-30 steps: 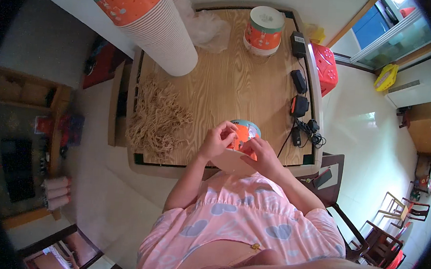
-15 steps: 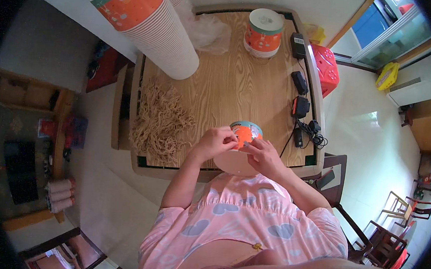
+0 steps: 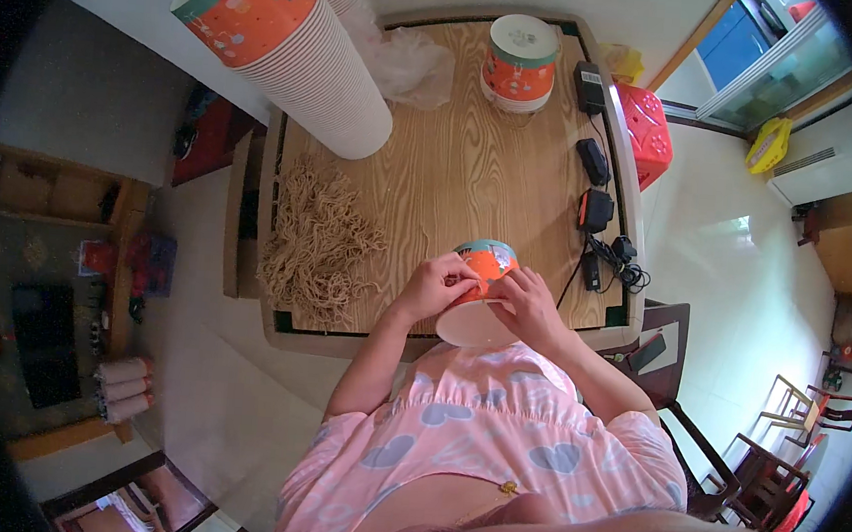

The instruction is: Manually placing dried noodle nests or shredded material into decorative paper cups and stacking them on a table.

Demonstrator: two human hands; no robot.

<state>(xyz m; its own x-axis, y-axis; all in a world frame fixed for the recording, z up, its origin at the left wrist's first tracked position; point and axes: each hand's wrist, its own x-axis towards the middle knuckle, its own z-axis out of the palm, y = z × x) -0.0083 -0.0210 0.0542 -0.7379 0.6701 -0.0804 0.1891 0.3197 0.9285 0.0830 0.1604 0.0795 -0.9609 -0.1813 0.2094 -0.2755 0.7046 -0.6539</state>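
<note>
An orange paper tub (image 3: 489,262) with a teal band lies tilted at the table's near edge, its white open mouth (image 3: 473,325) facing down toward me. My left hand (image 3: 440,285) is closed in a pinch against the tub's left side; whatever its fingertips hold is too small to make out. On the other side my right hand (image 3: 526,305) grips the tub near its rim, fingers bent over the printed wall. A loose heap of tan twisted cords (image 3: 319,244) lies on the table to the left of my left hand.
A tall nested stack of similar paper tubs (image 3: 306,70) leans at the far left beside a crumpled clear plastic bag (image 3: 415,68). Upside-down tubs (image 3: 519,65) stand at the back. Along the right edge lie black adapters (image 3: 596,211) and coiled cable (image 3: 630,277). A red stool (image 3: 643,133) stands beyond.
The tub has turned slightly, its mouth swinging a little to the right. My left fingertips have moved right along its side, and my right hand has shifted slightly right.
</note>
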